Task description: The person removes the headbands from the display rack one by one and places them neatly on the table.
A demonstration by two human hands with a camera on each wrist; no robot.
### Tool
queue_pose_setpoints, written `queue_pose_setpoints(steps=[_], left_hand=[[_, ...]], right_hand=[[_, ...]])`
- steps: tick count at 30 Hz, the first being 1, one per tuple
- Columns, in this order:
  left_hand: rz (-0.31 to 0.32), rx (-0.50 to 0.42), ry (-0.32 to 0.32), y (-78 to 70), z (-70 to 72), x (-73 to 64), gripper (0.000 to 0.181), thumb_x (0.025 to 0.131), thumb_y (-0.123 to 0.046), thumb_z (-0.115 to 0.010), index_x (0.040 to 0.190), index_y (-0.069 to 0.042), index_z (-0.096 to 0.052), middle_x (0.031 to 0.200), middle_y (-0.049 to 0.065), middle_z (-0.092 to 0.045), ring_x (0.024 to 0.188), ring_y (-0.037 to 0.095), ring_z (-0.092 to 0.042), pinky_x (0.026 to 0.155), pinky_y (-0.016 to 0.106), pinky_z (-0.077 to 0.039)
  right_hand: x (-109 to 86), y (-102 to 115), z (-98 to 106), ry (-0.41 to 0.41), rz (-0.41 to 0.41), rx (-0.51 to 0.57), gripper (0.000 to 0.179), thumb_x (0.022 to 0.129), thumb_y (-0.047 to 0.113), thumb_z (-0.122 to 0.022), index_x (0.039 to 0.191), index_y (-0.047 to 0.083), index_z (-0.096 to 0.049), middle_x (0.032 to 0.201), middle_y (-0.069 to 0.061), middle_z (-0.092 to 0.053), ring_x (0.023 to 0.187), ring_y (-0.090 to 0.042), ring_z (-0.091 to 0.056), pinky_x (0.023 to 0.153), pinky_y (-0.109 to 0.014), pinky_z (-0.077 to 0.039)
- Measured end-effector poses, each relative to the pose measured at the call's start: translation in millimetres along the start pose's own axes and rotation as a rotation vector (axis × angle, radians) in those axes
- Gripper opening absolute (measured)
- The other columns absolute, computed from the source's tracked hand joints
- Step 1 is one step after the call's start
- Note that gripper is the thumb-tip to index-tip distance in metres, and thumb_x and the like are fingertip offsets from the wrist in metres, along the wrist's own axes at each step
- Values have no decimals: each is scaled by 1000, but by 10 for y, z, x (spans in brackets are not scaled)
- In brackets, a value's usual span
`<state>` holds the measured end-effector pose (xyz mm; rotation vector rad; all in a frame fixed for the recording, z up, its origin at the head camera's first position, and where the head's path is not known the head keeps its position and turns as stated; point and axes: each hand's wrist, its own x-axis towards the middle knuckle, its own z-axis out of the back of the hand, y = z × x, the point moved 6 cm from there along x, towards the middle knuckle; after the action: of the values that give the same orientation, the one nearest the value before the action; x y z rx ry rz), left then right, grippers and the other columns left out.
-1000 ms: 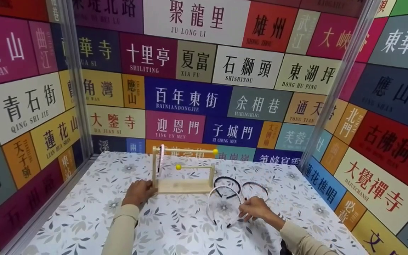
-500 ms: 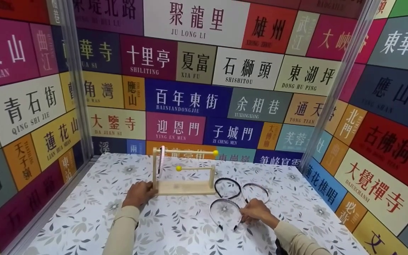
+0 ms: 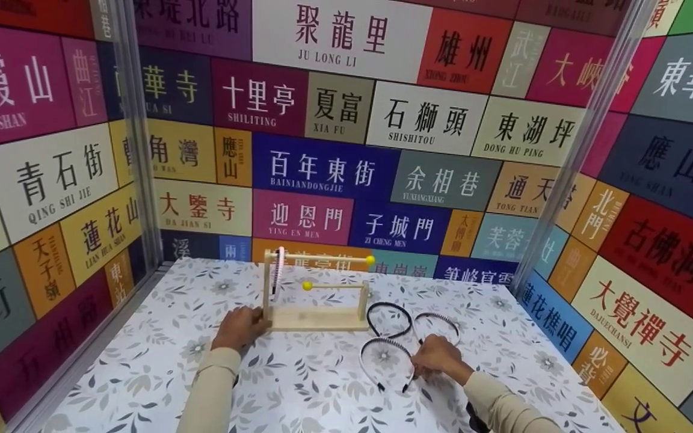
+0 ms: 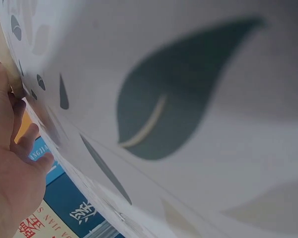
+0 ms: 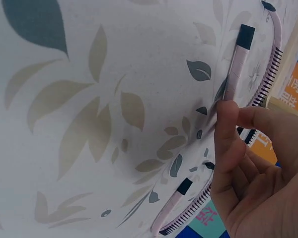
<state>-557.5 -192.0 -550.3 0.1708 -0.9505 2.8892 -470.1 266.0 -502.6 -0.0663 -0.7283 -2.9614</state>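
My left hand [image 3: 239, 328] grips the left end of a wooden stand [image 3: 319, 319], thumb and fingers at its base in the left wrist view. The stand has two horizontal rods with yellow ball tips. A pink headband [image 3: 278, 270] hangs on the upper rod, close to the left post. With thumb and fingers, my right hand [image 3: 440, 356] pinches one arm of a pale pink headband [image 5: 238, 64] with dark inner teeth and black tips. Behind that headband lie a black headband [image 3: 409, 316] and another pale toothed headband [image 3: 458, 328], partly overlapped by the right hand.
The table [image 3: 298, 391] wears a white cloth with grey leaves and flowers. Panels [image 3: 322, 162] with coloured name blocks enclose the back and both sides. Metal posts [image 3: 142, 156] stand at the corners.
The headband in my right hand has tipped down from a more upright pose and lies flatter toward the table. The left hand stays at the stand. The view shifts slightly.
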Motion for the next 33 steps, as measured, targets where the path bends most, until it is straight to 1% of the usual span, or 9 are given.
queue_pose_setpoints(steps=[4, 9, 12, 15, 17, 20, 23, 29, 33], left_hand=[[-21, 31, -23, -5, 16, -14, 23, 95, -31, -78, 108, -13, -76, 88, 1, -69, 77, 20, -59, 75, 44, -51], [-53, 55, -38, -20, 30, -31, 19, 95, -28, -78, 103, -11, -75, 85, 2, -69, 73, 22, -58, 73, 45, -49], [-35, 43, -23, -6, 17, -32, 17, 95, -27, -78, 102, -12, -75, 84, 2, -68, 73, 21, -57, 73, 44, -49], [-8, 37, -11, 6, 6, -37, 17, 95, -27, -78, 102, -12, -75, 84, 1, -67, 74, 21, -57, 73, 43, -49], [2, 31, -6, 5, 2, -39, 17, 95, -28, -78, 103, -13, -75, 84, 1, -67, 75, 21, -57, 74, 43, -49], [1, 20, -5, -10, -7, -45, 17, 95, -28, -78, 103, -13, -75, 85, 1, -68, 75, 21, -58, 74, 43, -50], [-6, 18, -9, -28, -11, -52, 17, 95, -28, -78, 103, -13, -75, 85, 0, -68, 75, 20, -58, 74, 43, -50], [-23, 23, -36, -48, 33, -27, 16, 94, -28, -79, 101, -14, -76, 85, 0, -69, 73, 19, -59, 73, 42, -50], [-36, 59, -43, -96, 73, -17, 16, 94, -28, -79, 101, -14, -78, 87, 1, -72, 77, 21, -62, 78, 46, -51]], right_hand=[[65, 69, 75, -3, -6, 9, 16, 81, 16, -75, 67, 8, -78, 59, -2, -71, 54, -24, -71, 41, -24, -38], [210, 231, 215, -36, -20, 11, 18, 84, 16, -78, 68, 8, -77, 62, -2, -72, 60, -27, -73, 44, -27, -43], [290, 386, 270, -34, -25, 11, 20, 85, 18, -80, 67, 10, -77, 64, -2, -72, 59, -25, -73, 49, -34, -51], [365, 571, 302, -30, -25, 13, 19, 87, 19, -79, 70, 12, -78, 68, -3, -74, 59, -20, -72, 56, -39, -56], [413, 697, 316, -32, -15, 6, 18, 88, 20, -78, 71, 13, -79, 71, -4, -75, 58, -18, -72, 56, -36, -55], [462, 874, 330, -42, 14, 4, 19, 88, 19, -77, 70, 13, -79, 75, -7, -77, 56, -15, -71, 52, -33, -51], [486, 1042, 331, -47, 54, 14, 19, 88, 18, -76, 70, 13, -79, 75, -8, -77, 55, -13, -70, 52, -32, -51], [573, 1362, 289, -57, 141, 34, 13, 91, 21, -77, 90, 10, -84, 72, -4, -76, 54, -13, -69, 46, -28, -45], [642, 1621, 250, -67, 181, 24, 16, 90, 25, -79, 94, 11, -84, 68, -1, -75, 54, -12, -69, 47, -27, -45]])
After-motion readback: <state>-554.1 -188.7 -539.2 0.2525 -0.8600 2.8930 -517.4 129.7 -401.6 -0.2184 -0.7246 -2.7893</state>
